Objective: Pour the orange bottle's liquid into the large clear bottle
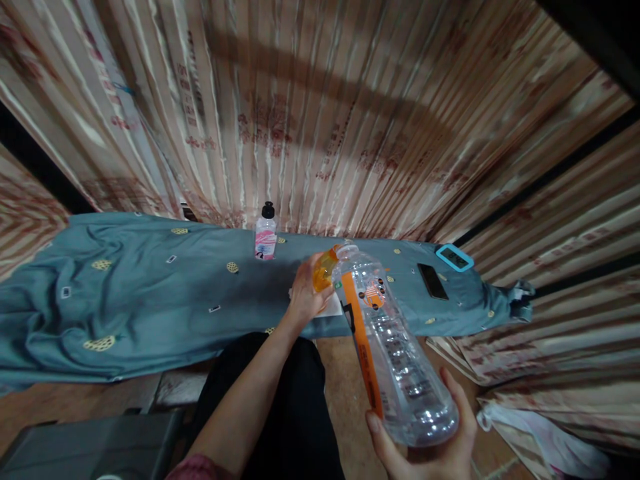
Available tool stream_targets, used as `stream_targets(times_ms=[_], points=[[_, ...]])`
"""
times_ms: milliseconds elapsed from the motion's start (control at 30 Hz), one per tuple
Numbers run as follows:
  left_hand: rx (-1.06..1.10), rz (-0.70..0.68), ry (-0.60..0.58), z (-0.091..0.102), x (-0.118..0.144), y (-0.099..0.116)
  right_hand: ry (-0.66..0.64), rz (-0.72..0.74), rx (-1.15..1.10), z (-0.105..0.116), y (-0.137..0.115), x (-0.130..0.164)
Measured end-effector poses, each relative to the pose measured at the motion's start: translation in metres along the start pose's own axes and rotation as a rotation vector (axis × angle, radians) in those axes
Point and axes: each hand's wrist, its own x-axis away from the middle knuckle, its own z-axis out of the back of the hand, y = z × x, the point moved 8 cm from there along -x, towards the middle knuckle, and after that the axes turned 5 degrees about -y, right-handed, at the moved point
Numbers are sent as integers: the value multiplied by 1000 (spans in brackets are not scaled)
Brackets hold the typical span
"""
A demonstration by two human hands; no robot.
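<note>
Two hands on one item. Largest first: we see a teal-covered bench running across the view in front of striped curtains. Our clear bottle sits tilted over its near edge, long axis running from base at lower right up to neck at upper left. Right hand cups the base, clenched around it. Left hand is nearer the neck, gripping the orange cap at the mouth. Small pink-labelled bottle stands upright further back; a phone lies right.
</note>
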Motion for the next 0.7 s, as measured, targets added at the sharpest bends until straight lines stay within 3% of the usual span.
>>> stream_targets(times_ms=[333, 500, 700], points=[[-11, -44, 6, 3, 0, 4, 46, 29, -48, 2, -5, -4], [-32, -101, 27, 3, 2, 1, 28, -44, -83, -1, -4, -4], [-46, -120, 38, 2, 5, -6, 13, 8, -25, 0, -8, -6]])
